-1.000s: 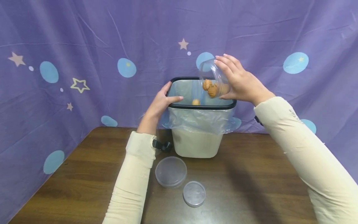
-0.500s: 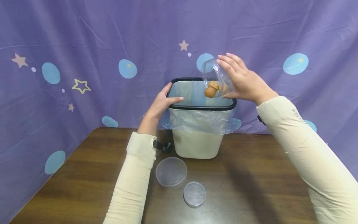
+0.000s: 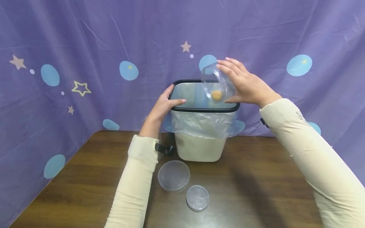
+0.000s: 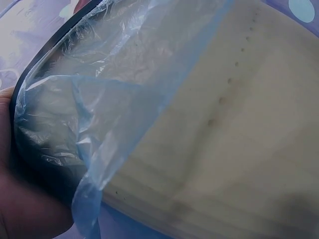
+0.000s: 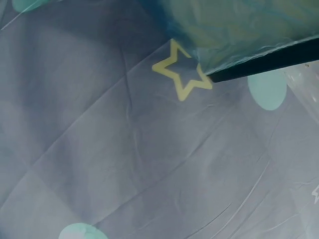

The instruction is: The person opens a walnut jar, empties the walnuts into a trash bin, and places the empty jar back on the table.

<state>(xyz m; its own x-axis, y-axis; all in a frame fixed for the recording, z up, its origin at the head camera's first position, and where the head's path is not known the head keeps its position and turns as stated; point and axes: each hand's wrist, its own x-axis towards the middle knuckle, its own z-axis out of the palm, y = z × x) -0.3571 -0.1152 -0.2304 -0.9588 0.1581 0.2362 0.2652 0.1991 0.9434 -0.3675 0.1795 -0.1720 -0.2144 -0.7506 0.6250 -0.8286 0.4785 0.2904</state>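
In the head view my right hand (image 3: 247, 84) holds a clear plastic jar (image 3: 210, 77) tipped on its side over the trash bin (image 3: 198, 147). One walnut (image 3: 216, 95) shows at the jar's lower edge. My left hand (image 3: 163, 106) grips the bin's black rim (image 3: 205, 110) at its left side, thumb inside and fingers outside. A bluish clear bag (image 3: 202, 125) lines the bin and hangs over the rim. Up close in the left wrist view are part of my left hand (image 4: 30, 204), the bag (image 4: 114, 104) and the bin's wall (image 4: 239, 149). The bin's bottom is hidden.
Two round clear lids, a larger one (image 3: 174, 175) and a smaller one (image 3: 197, 198), lie on the wooden table (image 3: 251, 190) in front of the bin. A purple patterned curtain (image 3: 154, 38) hangs close behind the bin and along the left.
Several walnuts have tumbled from the tilted jar into the bin, and only one shows at its lower edge now. The left hand stays on the rim.
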